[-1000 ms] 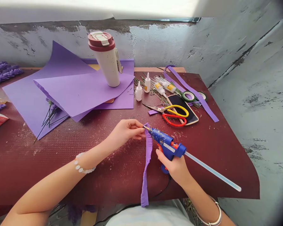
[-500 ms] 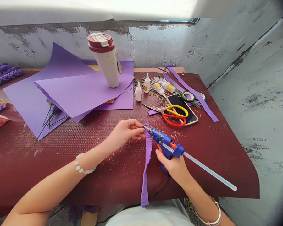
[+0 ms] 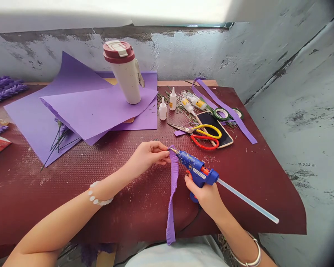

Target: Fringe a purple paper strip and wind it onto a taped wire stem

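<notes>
My left hand (image 3: 155,152) pinches the top end of a fringed purple paper strip (image 3: 173,185), which hangs down over the table's front edge. My right hand (image 3: 207,194) is wrapped round the handle of a blue hot glue gun (image 3: 193,165). The gun's nozzle points left, at the strip's top end close to my left fingertips; whether it touches the paper I cannot tell. A long clear glue stick (image 3: 249,200) sticks out of the gun's back end. Whatever else lies between my left fingers is hidden.
Scissors (image 3: 207,135) rest on a phone (image 3: 225,139) beyond the gun. Small white glue bottles (image 3: 163,110), green tape rolls (image 3: 220,114) and purple strips (image 3: 225,109) lie behind. A coffee tumbler (image 3: 126,79) stands on purple sheets (image 3: 94,109); dark stems (image 3: 58,139) lie at left.
The glue gun's nozzle has shifted very slightly right, away from my left fingertips. My left hand still pinches the strip in nearly the same place.
</notes>
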`<state>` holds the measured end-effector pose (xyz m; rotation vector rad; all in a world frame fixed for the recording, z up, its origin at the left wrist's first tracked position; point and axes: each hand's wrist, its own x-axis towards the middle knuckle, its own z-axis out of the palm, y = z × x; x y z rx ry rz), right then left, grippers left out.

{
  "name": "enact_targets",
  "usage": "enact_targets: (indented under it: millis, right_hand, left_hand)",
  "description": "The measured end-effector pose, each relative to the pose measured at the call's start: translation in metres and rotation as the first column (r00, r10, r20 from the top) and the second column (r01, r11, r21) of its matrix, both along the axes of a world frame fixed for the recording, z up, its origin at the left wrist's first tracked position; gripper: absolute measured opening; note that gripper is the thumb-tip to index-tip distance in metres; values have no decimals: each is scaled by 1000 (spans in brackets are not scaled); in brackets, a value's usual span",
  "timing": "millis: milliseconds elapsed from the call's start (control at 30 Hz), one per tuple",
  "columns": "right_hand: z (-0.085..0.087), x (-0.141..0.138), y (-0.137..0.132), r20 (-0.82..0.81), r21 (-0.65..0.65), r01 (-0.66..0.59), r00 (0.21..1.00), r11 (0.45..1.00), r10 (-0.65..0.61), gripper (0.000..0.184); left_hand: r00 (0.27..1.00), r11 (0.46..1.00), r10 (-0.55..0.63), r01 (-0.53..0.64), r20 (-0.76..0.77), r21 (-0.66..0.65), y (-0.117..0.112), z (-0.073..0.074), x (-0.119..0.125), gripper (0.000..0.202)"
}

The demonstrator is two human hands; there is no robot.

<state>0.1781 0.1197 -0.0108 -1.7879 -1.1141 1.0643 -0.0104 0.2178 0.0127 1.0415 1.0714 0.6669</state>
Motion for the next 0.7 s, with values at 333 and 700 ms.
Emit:
enact_targets:
  millis: [333,700]
  right_hand:
    - [19,-4,2,-49,-26,20,999,999,-21,26]
    - [17,-3,3,-80,0,36,996,999,-36,23]
  left_hand:
    - [1000,1000,-9,9,-23,3,-1,-1,-1,19]
    - [999,999,-25,25,-27,19,-1,-1,-1,21]
